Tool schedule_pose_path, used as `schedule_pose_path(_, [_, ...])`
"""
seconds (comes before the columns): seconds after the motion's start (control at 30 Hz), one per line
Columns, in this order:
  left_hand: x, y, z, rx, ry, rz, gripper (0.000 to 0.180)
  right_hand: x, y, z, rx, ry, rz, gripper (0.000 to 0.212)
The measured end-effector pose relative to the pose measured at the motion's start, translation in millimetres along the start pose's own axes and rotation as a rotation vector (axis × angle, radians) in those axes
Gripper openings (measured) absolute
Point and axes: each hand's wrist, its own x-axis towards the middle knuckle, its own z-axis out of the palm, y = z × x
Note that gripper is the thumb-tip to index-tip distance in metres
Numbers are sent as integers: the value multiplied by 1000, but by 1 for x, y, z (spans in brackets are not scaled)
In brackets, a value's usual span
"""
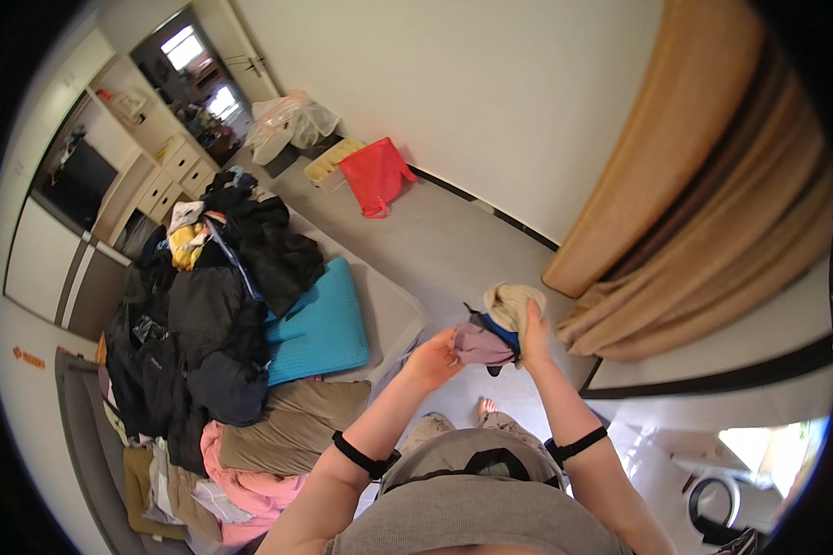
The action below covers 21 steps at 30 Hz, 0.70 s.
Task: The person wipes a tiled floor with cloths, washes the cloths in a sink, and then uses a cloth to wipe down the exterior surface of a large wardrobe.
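In front of my body, above the floor, my two hands hold a small bundle of soft clothing pieces. My left hand (437,361) is closed on a mauve cloth piece (483,345) at the bundle's left side. Around the right side, my right hand (534,339) grips a cream knitted piece (512,303), its thumb pointing up. Blue cloth (503,333) and some black fabric are squeezed between the two. The exact kind of each garment cannot be made out. A lavender-grey cloth (400,359) lies by the bed edge beside my left wrist.
On the bed at left are a large heap of dark clothes (204,305), a blue pillow (329,324), a brown pillow (296,425) and pink clothing (241,481). A red bag (376,176) stands by the wall. Brown curtains (676,185) hang at right.
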Motion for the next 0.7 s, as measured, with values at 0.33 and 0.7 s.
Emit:
schedule_pose_path(0.33, [75, 130, 41, -37, -195, 173, 30, 152, -47, 115, 740, -711, 464, 64])
schedule_pose_path(0.7, [188, 345, 39, -430, -629, 324, 53, 328, -103, 335, 335, -915, 487, 59])
